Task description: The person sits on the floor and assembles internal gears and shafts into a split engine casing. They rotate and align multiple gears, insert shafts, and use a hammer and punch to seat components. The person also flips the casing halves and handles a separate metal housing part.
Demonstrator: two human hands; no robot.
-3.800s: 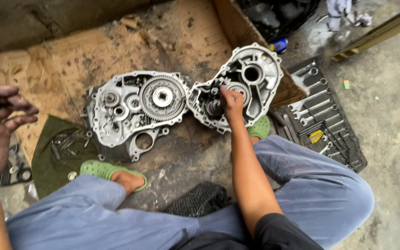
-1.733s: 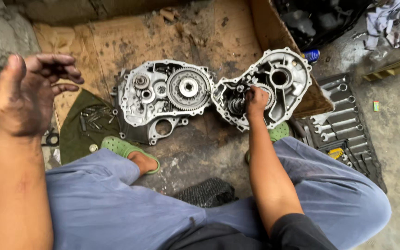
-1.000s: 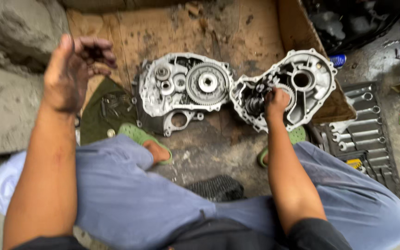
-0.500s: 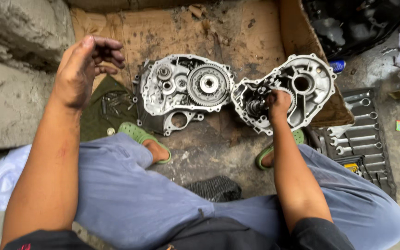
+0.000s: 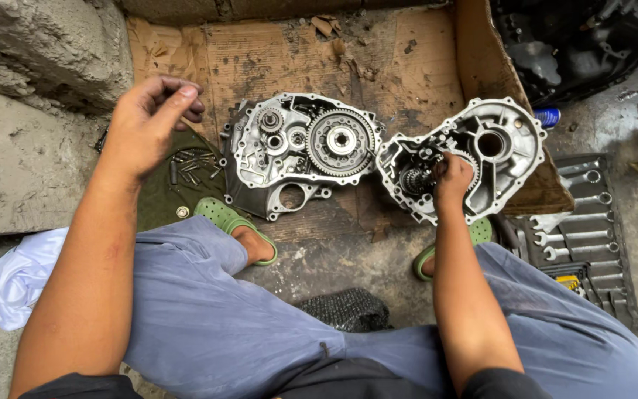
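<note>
Lowered a little since the frame before, left hand point(image 5: 149, 122) raised over dark green cloth strewn with small bolts point(image 5: 179, 181), fingertips pinched together, anything between them too small to tell; left grey cast-metal engine case half with big toothed gear point(image 5: 300, 151) flat on worn brown cardboard sheet point(image 5: 297, 55); right hand point(image 5: 452, 177) curled onto gear cluster in right grey cast-metal case half point(image 5: 492, 151); judged heavy, rigid, oily, best gripped at outer rim; small blue can point(image 5: 548, 117) far right; black tray of silver spanners point(image 5: 588, 236) near right.

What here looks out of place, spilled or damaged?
Nothing looks damaged. Loose bolts lie scattered on a green cloth under the left hand, and torn scraps litter the stained cardboard. The right hand rests in the right casing half.
</note>
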